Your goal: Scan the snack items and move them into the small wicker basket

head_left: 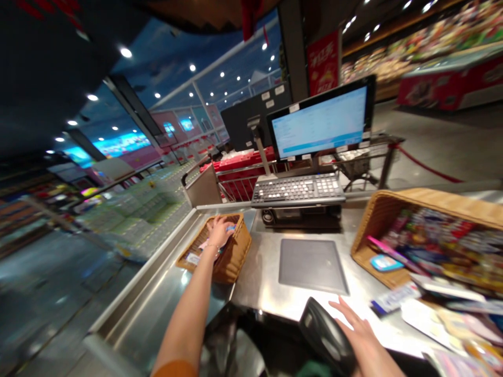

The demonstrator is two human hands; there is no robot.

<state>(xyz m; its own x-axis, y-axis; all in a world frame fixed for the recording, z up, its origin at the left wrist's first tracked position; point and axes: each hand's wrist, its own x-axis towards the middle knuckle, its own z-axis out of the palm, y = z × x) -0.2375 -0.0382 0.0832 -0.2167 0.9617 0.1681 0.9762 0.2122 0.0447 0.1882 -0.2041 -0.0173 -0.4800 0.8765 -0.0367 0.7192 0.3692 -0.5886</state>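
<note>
My left hand [219, 233] reaches into a small wicker basket [236, 251] on the steel checkout counter [259, 293]. Its fingers are among small packets, next to one with a blue label [231, 228]; I cannot tell whether they grip it. My right hand [361, 335] lies with spread fingers on the counter, beside a black handheld barcode scanner [324, 335]. The hand's heel is partly behind the scanner, and nothing shows in its fingers. To its right is a large wicker basket [387, 225] of colourful packaged goods.
A keyboard [298, 189] and a monitor [322, 120] stand at the counter's back, with a dark flat scanner plate [312, 266] set in front. Loose papers and packets [444, 319] lie at the right. A red-lined shopping cart [243, 180] stands beyond the counter.
</note>
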